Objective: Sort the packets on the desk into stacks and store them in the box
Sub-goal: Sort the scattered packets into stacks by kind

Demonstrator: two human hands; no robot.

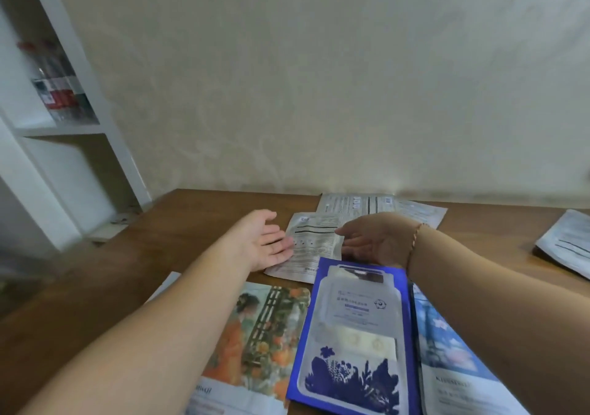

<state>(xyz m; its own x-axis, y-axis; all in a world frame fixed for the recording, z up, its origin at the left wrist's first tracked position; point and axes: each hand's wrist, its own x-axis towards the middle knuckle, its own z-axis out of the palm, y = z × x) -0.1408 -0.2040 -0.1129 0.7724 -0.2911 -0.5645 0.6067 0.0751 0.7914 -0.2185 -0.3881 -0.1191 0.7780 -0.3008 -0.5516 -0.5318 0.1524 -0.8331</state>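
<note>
Several flat packets lie on a brown wooden desk (198, 213). A white printed packet (311, 245) lies face down in the middle. My left hand (265, 242) is open at its left edge, fingertips touching it. My right hand (373, 242), with a thin bracelet at the wrist, is open at its right edge. Nearer me lie an orange floral packet (258, 335), a blue-and-white packet (354, 335) and a light blue packet (447, 350). More white packets (360, 205) lie behind, against the wall. No box is in view.
Another white packet (568, 242) lies at the desk's right edge. A white shelf unit (64, 127) with red-capped bottles (57, 86) stands to the left. A pale wall runs along the desk's far edge.
</note>
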